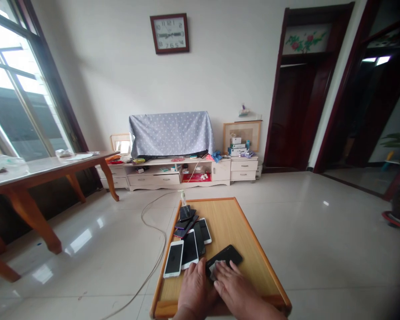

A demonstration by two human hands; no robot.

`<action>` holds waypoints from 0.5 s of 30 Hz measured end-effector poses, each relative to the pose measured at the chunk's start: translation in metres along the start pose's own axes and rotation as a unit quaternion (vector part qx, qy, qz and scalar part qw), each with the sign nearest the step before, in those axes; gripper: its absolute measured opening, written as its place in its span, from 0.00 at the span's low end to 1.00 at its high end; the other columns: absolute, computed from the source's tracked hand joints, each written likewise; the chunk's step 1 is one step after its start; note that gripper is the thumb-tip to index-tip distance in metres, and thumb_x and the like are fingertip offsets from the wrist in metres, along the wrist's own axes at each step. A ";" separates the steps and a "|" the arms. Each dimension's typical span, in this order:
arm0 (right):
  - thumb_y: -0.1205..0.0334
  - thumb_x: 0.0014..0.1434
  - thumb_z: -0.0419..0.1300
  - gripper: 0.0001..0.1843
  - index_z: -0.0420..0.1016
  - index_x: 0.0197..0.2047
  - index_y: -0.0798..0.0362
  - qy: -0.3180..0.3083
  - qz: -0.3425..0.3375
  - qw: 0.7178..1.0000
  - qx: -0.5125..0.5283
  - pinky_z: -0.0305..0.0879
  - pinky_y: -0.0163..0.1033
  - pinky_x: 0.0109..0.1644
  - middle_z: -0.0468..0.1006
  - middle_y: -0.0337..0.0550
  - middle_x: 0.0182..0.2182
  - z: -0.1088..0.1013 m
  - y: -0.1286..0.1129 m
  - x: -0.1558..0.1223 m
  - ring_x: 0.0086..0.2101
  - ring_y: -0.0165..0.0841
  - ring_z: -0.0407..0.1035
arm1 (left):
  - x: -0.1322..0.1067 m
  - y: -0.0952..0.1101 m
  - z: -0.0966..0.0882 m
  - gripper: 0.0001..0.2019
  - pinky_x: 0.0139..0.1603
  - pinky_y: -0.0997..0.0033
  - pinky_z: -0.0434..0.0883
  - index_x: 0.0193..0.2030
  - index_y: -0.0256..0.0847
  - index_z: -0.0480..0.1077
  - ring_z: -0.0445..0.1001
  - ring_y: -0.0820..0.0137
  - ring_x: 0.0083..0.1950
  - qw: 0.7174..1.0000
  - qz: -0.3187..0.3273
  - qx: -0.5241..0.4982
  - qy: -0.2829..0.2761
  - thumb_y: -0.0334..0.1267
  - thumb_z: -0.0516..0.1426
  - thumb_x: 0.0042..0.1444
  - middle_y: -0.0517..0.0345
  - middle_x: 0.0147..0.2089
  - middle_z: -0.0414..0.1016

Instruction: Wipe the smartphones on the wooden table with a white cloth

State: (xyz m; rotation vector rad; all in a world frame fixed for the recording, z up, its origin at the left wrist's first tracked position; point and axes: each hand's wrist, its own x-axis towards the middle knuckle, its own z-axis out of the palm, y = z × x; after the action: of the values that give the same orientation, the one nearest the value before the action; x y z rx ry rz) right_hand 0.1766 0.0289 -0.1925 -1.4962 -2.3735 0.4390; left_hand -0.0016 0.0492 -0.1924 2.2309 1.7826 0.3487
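A black phone [226, 257] lies flat on a small wooden table [235, 222]. My left hand [195, 284] rests on the table at the phone's near left end, fingers flat and pressing on its edge. My right hand [235, 286] lies over the phone's near part with fingers stretched out, pressing a small white cloth [214, 268] against the screen. To the left, several other phones [186, 249] lie overlapping in a row, two white ones nearest me. A small clear bottle [183, 198] stands at the table's far left corner.
A cable [153, 249] runs across the glossy floor left of the table. A long wooden table [43, 171] stands at the left by the window. A low white cabinet [183, 171] with a cloth-covered item is against the far wall. Dark doorways open on the right.
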 end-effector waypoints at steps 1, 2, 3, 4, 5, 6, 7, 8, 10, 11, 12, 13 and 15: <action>0.48 0.72 0.38 0.30 0.61 0.69 0.50 0.007 0.021 1.000 -0.007 0.41 0.53 0.73 0.60 0.46 0.68 -0.004 0.009 0.000 0.68 0.40 0.51 | -0.001 0.002 -0.003 0.34 0.67 0.65 0.54 0.66 0.41 0.59 0.64 0.60 0.63 1.000 -0.005 0.001 -0.001 0.45 0.57 0.52 0.50 0.61 0.70; 0.47 0.72 0.38 0.31 0.61 0.69 0.50 0.015 0.050 0.998 -0.016 0.41 0.54 0.73 0.60 0.47 0.68 -0.008 0.019 0.000 0.68 0.41 0.51 | -0.002 0.004 -0.005 0.34 0.67 0.65 0.54 0.66 0.42 0.60 0.64 0.59 0.62 1.000 -0.010 0.004 0.000 0.45 0.58 0.51 0.50 0.61 0.70; 0.45 0.72 0.38 0.32 0.62 0.69 0.51 0.024 0.082 0.996 -0.026 0.41 0.55 0.73 0.59 0.48 0.68 -0.010 0.028 0.001 0.68 0.42 0.50 | -0.002 0.006 -0.007 0.34 0.67 0.65 0.54 0.66 0.42 0.60 0.64 0.59 0.62 1.000 -0.015 0.007 0.001 0.45 0.58 0.51 0.50 0.60 0.70; 0.44 0.72 0.38 0.33 0.62 0.69 0.52 0.033 0.109 0.993 -0.035 0.41 0.56 0.73 0.58 0.49 0.69 -0.011 0.035 0.001 0.68 0.43 0.50 | -0.003 0.007 -0.008 0.35 0.67 0.65 0.54 0.66 0.42 0.60 0.64 0.59 0.62 1.000 -0.017 0.011 0.000 0.45 0.58 0.50 0.50 0.61 0.70; 0.43 0.71 0.38 0.34 0.62 0.69 0.54 0.041 0.126 0.990 -0.040 0.42 0.56 0.73 0.57 0.50 0.69 -0.010 0.039 0.002 0.69 0.44 0.49 | -0.003 0.007 -0.008 0.35 0.67 0.65 0.54 0.66 0.42 0.60 0.64 0.59 0.63 1.000 -0.017 0.014 0.000 0.45 0.58 0.50 0.49 0.61 0.70; 0.42 0.71 0.39 0.35 0.62 0.69 0.55 0.047 0.132 0.989 -0.043 0.42 0.56 0.73 0.56 0.51 0.69 -0.007 0.038 0.002 0.69 0.45 0.48 | -0.003 0.007 -0.008 0.36 0.67 0.65 0.54 0.66 0.42 0.59 0.64 0.59 0.63 1.000 -0.016 0.016 0.000 0.45 0.58 0.50 0.49 0.61 0.70; 0.41 0.70 0.39 0.36 0.62 0.69 0.55 0.048 0.124 0.990 -0.041 0.43 0.56 0.73 0.55 0.52 0.69 -0.003 0.035 0.003 0.69 0.46 0.48 | -0.003 0.005 -0.006 0.35 0.68 0.65 0.54 0.67 0.41 0.59 0.63 0.59 0.63 1.000 -0.014 0.017 0.000 0.46 0.58 0.50 0.49 0.61 0.70; 0.40 0.70 0.40 0.36 0.62 0.69 0.56 0.043 0.105 0.993 -0.034 0.43 0.56 0.73 0.55 0.52 0.69 0.003 0.028 0.003 0.69 0.47 0.48 | -0.002 0.004 -0.004 0.35 0.68 0.65 0.53 0.67 0.41 0.59 0.63 0.59 0.64 1.000 -0.011 0.016 -0.001 0.46 0.57 0.51 0.49 0.62 0.69; 0.41 0.70 0.41 0.35 0.62 0.69 0.55 0.014 0.051 0.999 -0.010 0.45 0.55 0.73 0.57 0.52 0.68 0.014 0.010 0.004 0.68 0.47 0.50 | 0.000 -0.001 -0.001 0.34 0.69 0.65 0.52 0.67 0.41 0.59 0.61 0.59 0.65 1.000 -0.005 0.016 -0.013 0.44 0.56 0.52 0.50 0.64 0.68; 0.42 0.70 0.41 0.34 0.61 0.69 0.54 -0.006 0.023 1.000 0.007 0.46 0.55 0.73 0.58 0.51 0.68 0.019 0.001 0.005 0.68 0.47 0.51 | 0.001 -0.003 0.001 0.34 0.70 0.65 0.51 0.68 0.41 0.58 0.60 0.60 0.66 1.000 -0.004 0.017 -0.022 0.43 0.55 0.52 0.50 0.65 0.67; 0.42 0.70 0.42 0.34 0.61 0.70 0.52 -0.025 0.001 0.999 0.024 0.47 0.54 0.72 0.59 0.50 0.67 0.021 -0.006 0.005 0.68 0.46 0.52 | 0.001 -0.005 0.002 0.35 0.70 0.65 0.51 0.68 0.41 0.57 0.60 0.60 0.67 0.999 -0.003 0.019 -0.032 0.41 0.55 0.52 0.50 0.66 0.66; 0.42 0.70 0.42 0.33 0.60 0.70 0.51 -0.037 -0.010 0.999 0.039 0.48 0.54 0.72 0.60 0.49 0.67 0.022 -0.010 0.005 0.67 0.45 0.53 | 0.002 -0.006 0.003 0.36 0.70 0.65 0.51 0.69 0.40 0.56 0.59 0.60 0.68 0.999 -0.003 0.021 -0.040 0.40 0.55 0.52 0.50 0.67 0.65; 0.42 0.70 0.42 0.33 0.60 0.70 0.50 -0.032 0.002 0.998 0.054 0.49 0.53 0.72 0.60 0.48 0.67 0.019 -0.007 0.005 0.67 0.44 0.53 | 0.002 -0.005 0.002 0.35 0.70 0.64 0.52 0.68 0.41 0.57 0.60 0.60 0.67 0.999 -0.011 0.021 -0.035 0.41 0.55 0.52 0.49 0.66 0.66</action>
State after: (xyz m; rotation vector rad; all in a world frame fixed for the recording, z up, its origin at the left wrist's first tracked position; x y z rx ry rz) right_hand 0.1609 0.0290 -0.2065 -1.4601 -2.3550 0.6150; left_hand -0.0049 0.0522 -0.1964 2.2218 1.7928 0.2292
